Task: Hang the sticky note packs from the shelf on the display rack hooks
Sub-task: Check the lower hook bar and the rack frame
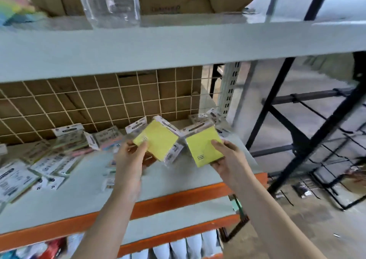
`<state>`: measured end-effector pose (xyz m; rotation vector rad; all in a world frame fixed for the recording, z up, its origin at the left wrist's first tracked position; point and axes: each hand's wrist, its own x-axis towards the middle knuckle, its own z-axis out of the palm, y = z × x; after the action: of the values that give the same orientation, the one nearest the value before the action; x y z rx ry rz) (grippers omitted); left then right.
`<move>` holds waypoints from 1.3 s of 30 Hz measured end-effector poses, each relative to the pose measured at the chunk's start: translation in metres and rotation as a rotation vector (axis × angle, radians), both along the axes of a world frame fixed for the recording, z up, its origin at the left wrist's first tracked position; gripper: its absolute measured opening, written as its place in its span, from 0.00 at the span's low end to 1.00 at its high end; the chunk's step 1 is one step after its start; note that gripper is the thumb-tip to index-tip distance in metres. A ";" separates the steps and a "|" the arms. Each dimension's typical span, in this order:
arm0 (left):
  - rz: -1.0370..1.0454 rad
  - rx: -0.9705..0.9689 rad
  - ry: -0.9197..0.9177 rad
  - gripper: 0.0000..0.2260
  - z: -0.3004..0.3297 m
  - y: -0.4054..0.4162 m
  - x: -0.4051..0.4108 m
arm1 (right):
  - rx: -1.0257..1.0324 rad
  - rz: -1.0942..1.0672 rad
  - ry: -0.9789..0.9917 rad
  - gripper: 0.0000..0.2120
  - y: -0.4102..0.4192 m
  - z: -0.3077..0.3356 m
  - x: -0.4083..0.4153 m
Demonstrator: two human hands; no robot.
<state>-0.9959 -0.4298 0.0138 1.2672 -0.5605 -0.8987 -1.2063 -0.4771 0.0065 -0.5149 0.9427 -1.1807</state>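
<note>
My left hand (pixel 132 155) pinches a yellow sticky note pack (pixel 158 139) by its lower left corner, holding it tilted above the grey shelf (pixel 79 189). My right hand (pixel 227 157) grips a second yellow sticky note pack (pixel 202 147) with the thumb on its face. The two packs nearly touch. Several more packs (pixel 59 153) lie scattered over the left and back of the shelf. The black wire display rack (pixel 336 155) leans at the far right, beyond the shelf.
A white wire grid (pixel 99 100) backs the shelf, with cardboard boxes behind it. An upper shelf (pixel 178 46) carries boxes and a clear plastic bag (pixel 111 3). The orange shelf beam (pixel 178 197) runs below. Black frame bars (pixel 287 108) stand to the right.
</note>
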 end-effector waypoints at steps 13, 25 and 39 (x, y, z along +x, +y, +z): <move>-0.395 0.020 0.299 0.13 -0.001 0.035 -0.201 | -0.184 -0.132 0.047 0.10 0.081 0.019 -0.191; -0.834 -0.016 0.295 0.11 0.018 0.065 -0.393 | -0.252 -0.468 0.438 0.07 0.122 0.024 -0.322; -1.057 -0.025 -0.009 0.20 0.050 0.017 -0.527 | -0.349 -0.592 0.497 0.10 0.112 0.048 -0.439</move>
<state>-1.5233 -0.4130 0.0638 0.9025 -1.2905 -1.7332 -1.6452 -0.3654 0.0545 -0.8697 1.3784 -1.8171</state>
